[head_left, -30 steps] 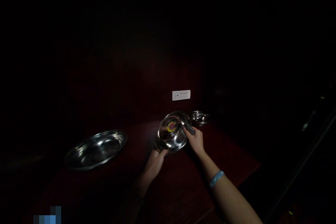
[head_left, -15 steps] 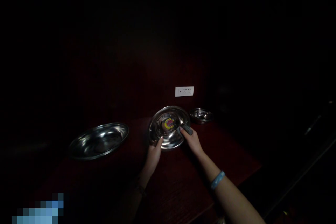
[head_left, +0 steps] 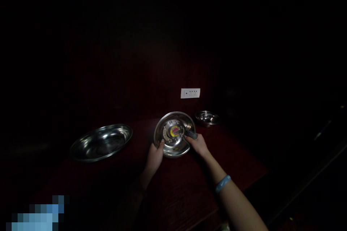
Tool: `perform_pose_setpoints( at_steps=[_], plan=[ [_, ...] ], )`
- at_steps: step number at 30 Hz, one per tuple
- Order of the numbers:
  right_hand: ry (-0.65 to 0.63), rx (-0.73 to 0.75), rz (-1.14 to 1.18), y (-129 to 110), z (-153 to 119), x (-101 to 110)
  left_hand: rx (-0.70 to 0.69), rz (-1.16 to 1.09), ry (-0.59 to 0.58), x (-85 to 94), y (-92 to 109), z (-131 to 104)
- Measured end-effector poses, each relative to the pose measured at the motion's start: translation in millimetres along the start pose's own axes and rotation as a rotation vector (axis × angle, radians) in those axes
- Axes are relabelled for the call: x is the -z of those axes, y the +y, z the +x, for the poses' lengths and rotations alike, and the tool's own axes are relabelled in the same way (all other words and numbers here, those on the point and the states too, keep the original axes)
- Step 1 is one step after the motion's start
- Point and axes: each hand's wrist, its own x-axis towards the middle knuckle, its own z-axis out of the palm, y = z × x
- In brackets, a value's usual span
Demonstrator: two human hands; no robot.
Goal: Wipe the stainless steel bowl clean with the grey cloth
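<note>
From where I stand it is a dim room, but the hands show well enough near the middle of the frame. The left hand has closed on the lower left rim of a shiny steel bowl, its thumb lying over the inside. The bowl is tipped so that its inside faces this way, with a round yellow and red sticker on its bottom. The right hand is curled around a small, dark grey pad at the bowl's right side; I cannot tell how hard it presses. A blue wristband circles the right wrist.

A wide steel basin sits on the dark red counter at the left of the frame, well apart from the bowl. A smaller steel dish stands just beyond the bowl, to its right, and above them a white socket panel is fixed to the wall
</note>
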Motion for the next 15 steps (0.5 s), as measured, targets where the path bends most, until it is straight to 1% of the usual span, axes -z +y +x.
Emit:
perform_pose_setpoints(
  at_steps=[3,6,10,13,15],
  plan=[
    [0.066,0.061,-0.095,-4,0,7,0.031,0.115,-0.015,2.1,8,-4],
    [0.119,0.102,-0.116,-10,-3,11,0.015,0.118,-0.059,1.0,12,-5],
    [0.137,0.106,-0.055,-15,-5,11,0.041,0.024,-0.071,-2.7,2,-1],
    [0.132,0.1,0.013,-15,-5,10,0.112,-0.041,-0.057,-3.5,-9,2],
    [0.135,0.096,0.047,-15,-4,9,0.181,-0.063,-0.065,-3.2,-13,2]
  ],
)
